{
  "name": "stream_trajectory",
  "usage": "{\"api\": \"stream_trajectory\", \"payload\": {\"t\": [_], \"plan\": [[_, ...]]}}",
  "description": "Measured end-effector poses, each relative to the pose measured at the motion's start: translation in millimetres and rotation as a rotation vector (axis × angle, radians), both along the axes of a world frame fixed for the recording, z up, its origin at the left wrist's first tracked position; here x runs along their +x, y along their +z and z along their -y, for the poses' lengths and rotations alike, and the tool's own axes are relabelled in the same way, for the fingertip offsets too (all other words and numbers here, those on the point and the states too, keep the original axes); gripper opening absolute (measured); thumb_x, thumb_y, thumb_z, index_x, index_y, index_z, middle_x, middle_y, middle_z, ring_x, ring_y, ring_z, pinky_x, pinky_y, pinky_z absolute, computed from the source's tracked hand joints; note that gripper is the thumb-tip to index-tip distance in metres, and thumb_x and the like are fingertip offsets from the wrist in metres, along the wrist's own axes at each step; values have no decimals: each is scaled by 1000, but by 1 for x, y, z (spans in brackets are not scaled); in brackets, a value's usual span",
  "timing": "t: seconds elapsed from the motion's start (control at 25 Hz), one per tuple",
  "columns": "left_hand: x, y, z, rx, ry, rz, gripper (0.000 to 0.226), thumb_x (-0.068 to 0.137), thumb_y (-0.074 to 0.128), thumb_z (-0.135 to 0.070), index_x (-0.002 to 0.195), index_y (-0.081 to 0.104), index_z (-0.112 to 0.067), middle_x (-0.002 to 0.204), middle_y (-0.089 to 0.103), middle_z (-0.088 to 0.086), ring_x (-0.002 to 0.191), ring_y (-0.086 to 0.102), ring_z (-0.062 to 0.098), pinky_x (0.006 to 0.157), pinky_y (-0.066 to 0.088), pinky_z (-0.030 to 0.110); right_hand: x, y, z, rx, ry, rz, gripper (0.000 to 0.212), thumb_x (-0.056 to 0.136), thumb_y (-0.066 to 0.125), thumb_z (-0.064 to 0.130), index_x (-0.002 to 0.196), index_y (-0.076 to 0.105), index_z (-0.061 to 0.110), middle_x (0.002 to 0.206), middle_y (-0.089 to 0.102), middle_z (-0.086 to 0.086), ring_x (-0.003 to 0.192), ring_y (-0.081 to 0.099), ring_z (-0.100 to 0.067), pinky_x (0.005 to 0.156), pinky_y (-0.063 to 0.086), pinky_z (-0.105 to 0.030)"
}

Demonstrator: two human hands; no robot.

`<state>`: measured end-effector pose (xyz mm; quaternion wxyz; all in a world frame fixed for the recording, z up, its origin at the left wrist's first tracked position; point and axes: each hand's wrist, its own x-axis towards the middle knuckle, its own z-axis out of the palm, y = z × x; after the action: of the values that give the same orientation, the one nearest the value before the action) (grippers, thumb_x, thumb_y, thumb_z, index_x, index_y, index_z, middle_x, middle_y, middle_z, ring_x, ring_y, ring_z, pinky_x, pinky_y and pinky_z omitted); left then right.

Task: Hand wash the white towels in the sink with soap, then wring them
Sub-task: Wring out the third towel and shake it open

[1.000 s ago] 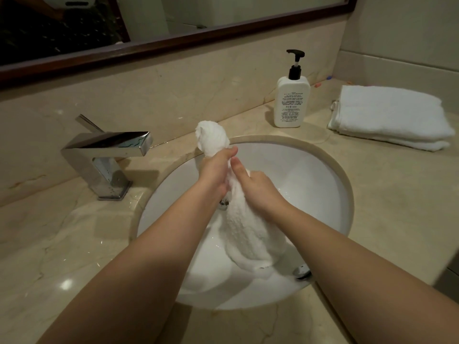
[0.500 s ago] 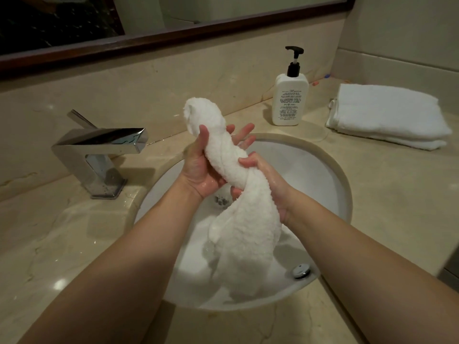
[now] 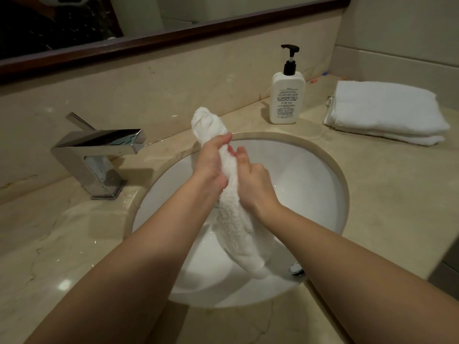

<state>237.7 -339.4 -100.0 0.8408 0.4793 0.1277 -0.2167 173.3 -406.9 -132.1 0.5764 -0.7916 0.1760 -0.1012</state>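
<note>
Wet towel [image 3: 236, 224] twisted ropelike between both hands [image 3: 232, 170].

Mid-frame, over the white sink [image 3: 320, 194]: my left hand [image 3: 211, 165] and right hand [image 3: 255, 184] both grip a rolled white towel [image 3: 236, 224], hands side by side w/ the roll between them. Towel's top end sticks up above my left fingers [image 3: 223, 139]; its lower end hangs into the basin. Faucet [image 3: 99, 150] at left on the table [image 3: 387, 194]. Soap bottle [image 3: 287, 95] upper right, folded towels [image 3: 385, 112] far right.
</note>
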Motion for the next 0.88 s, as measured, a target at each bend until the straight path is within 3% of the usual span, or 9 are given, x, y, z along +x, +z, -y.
{"api": "stream_trajectory", "payload": {"t": [0.2, 0.36, 0.56, 0.64, 0.76, 0.88], "plan": [[-5, 1, -1, 32, 54, -60, 30, 96, 62, -12, 68, 50, -12, 44, 42, -3, 31, 44, 9, 38, 39, 14, 3, -9, -1, -107, -9, 41, 70, 106, 23, 52, 80, 70, 6, 86, 70, -14, 85, 65, -29, 73, 45, -34], [-2, -1, 0, 51, 49, -59, 31, 95, 63, -12, 67, 49, -13, 48, 45, -3, 36, 46, 11, 41, 42, 16, 7, -13, 0, -141, -20, 64, 72, 106, 23, 51, 89, 73, 2, 88, 71, -16, 86, 65, -31, 78, 50, -37], [-11, -3, 0, 19, 1, -17, 28, 95, 65, -21, 71, 53, -12, 50, 51, -3, 37, 53, 11, 44, 47, 17, 5, -15, 5, -214, -22, 65, 72, 103, 22, 56, 98, 75, 9, 81, 70, -12, 82, 65, -29, 77, 52, -39], [-16, -6, -1, 21, -86, 2, 30, 97, 62, -32, 78, 59, -9, 51, 60, 0, 40, 61, 14, 47, 52, 21, 2, -15, 11, -201, -26, 30, 70, 102, 25, 59, 88, 73, 9, 79, 69, -11, 80, 65, -29, 75, 52, -39], [-17, -12, 0, 57, -340, -12, 61, 94, 54, -63, 89, 68, -4, 73, 73, 13, 64, 74, 24, 71, 56, 38, 0, -12, 22, -46, -81, -45, 69, 99, 34, 60, 77, 67, 4, 83, 70, -11, 82, 67, -29, 77, 52, -39], [-21, -21, 6, 80, -513, 41, 69, 80, 60, -71, 96, 74, -5, 89, 75, 14, 82, 75, 27, 81, 58, 40, 6, -10, 29, 94, -147, -80, 68, 96, 35, 67, 89, 68, 8, 92, 72, -7, 89, 68, -26, 84, 54, -40]]}}
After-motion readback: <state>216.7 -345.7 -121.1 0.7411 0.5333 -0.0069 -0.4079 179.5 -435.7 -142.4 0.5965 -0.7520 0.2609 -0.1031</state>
